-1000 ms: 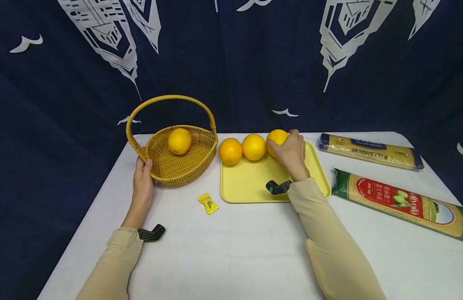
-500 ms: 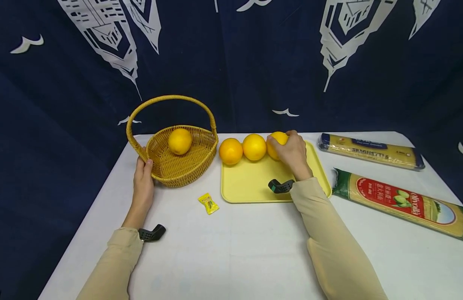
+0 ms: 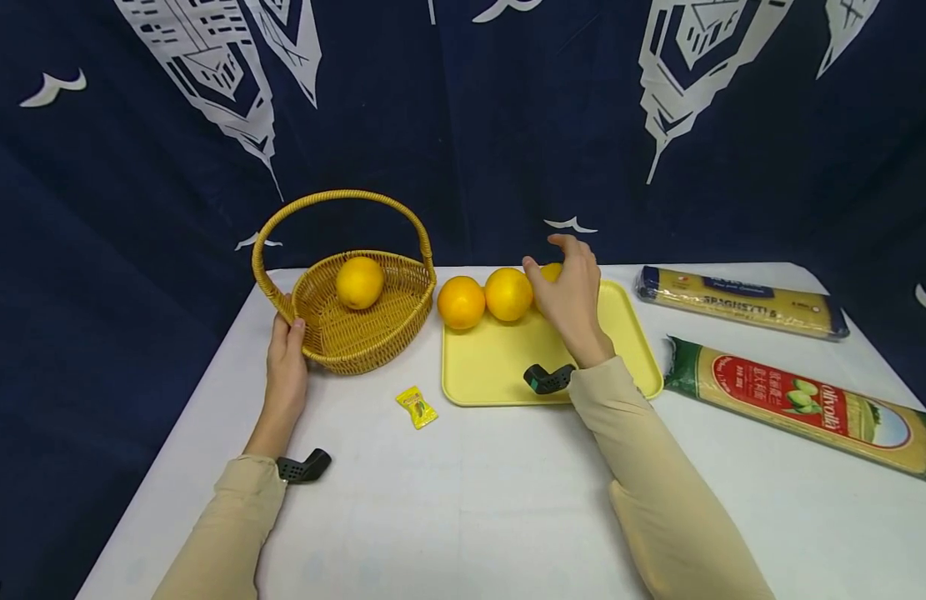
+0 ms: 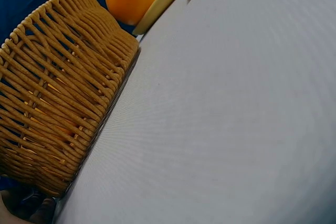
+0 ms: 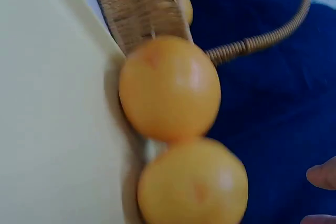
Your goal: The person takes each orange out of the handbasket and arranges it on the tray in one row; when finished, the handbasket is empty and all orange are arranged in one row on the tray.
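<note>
Head view is the only one with the inside of the wicker basket [image 3: 357,346]: one orange [image 3: 360,282] in it, toward the far wall. Left wrist view gets the outside weave instead, orange patches showing through the gaps. Right wrist view, a bit blurred, shows the left orange [image 5: 169,88] and middle orange [image 5: 193,184] touching on the tray [image 5: 52,103], my two fingertips [image 5: 323,174] off to the side, clear of both. The right orange [image 3: 551,272] shows only in the head view, partly hidden by my hand. All three line the tray's far edge, starting at its far left corner.

Surface: table [image 3: 463,508] under white cloth, navy curtain [image 3: 463,133] with white buildings and birds behind. Basket at the far left corner; tray against the far edge, mid-table. Yellow candy [image 3: 417,407] just off the tray's near left corner. Blue-ended spaghetti pack [image 3: 740,303] near the far right corner, green-ended pasta pack [image 3: 808,407] below it, running out of frame.

Left hand [image 3: 286,367] grips the basket's left side at the handle base, thumb on the rim. Right hand [image 3: 571,296] is over the right orange, thumb and fingers spread wide, gripping nothing; can't tell if it's touching. Both forearms come in from the near edge.
</note>
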{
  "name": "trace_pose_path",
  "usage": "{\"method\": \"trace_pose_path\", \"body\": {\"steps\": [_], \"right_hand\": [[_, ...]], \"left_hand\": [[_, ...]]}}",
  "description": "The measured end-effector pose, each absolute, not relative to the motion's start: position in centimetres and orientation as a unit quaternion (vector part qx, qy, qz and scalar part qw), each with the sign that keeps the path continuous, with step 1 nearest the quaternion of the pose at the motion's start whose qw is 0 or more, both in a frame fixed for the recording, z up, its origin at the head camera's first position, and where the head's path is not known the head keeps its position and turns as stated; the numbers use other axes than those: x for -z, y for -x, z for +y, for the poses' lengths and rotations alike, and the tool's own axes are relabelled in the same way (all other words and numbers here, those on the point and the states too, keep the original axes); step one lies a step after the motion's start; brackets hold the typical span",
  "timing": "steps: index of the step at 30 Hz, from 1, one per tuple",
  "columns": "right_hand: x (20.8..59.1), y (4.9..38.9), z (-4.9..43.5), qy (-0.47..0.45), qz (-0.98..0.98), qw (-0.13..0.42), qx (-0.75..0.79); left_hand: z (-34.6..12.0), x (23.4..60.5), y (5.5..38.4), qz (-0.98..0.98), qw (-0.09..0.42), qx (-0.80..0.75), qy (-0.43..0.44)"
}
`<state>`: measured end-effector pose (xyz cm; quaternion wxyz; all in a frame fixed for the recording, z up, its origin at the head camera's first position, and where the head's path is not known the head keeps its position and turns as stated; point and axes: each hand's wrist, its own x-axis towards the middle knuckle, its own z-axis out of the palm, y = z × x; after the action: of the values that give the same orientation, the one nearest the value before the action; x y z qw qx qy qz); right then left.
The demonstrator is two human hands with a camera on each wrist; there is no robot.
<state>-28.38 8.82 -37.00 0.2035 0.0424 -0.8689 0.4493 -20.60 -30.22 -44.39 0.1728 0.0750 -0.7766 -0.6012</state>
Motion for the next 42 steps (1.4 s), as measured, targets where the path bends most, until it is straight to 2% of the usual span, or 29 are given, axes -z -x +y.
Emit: {"method": "trace_pose_path", "body": {"steps": [3,14,24,31,36,42], "right_hand": [[36.8,28.0,7.4,-0.076,-0.863,0.210,-0.454],[36.5,26.8,4.0,-0.119,-0.841,0.178,-0.497],[35.8,25.8,-2.1,-0.218,-0.846,0.105,-0.475],[35.4,26.7,-6.2,-0.272,-0.857,0.070,-0.431],[35.3,28.1,-8.1,-0.259,-0.873,0.057,-0.409],[35.9,29.8,-10.0,-0.251,-0.880,0.016,-0.404]], "left_hand": [[-30.3,44.3,20.6,-0.776,0.173,0.602,-0.076],[-30.7,43.7,20.7,-0.797,0.176,0.573,-0.074],[-30.7,43.8,20.8,-0.785,0.176,0.590,-0.071],[-30.4,44.2,20.5,-0.777,0.176,0.600,-0.073],[-30.3,44.3,20.6,-0.779,0.179,0.596,-0.075],[-30.2,44.5,20.6,-0.779,0.173,0.598,-0.078]]}}
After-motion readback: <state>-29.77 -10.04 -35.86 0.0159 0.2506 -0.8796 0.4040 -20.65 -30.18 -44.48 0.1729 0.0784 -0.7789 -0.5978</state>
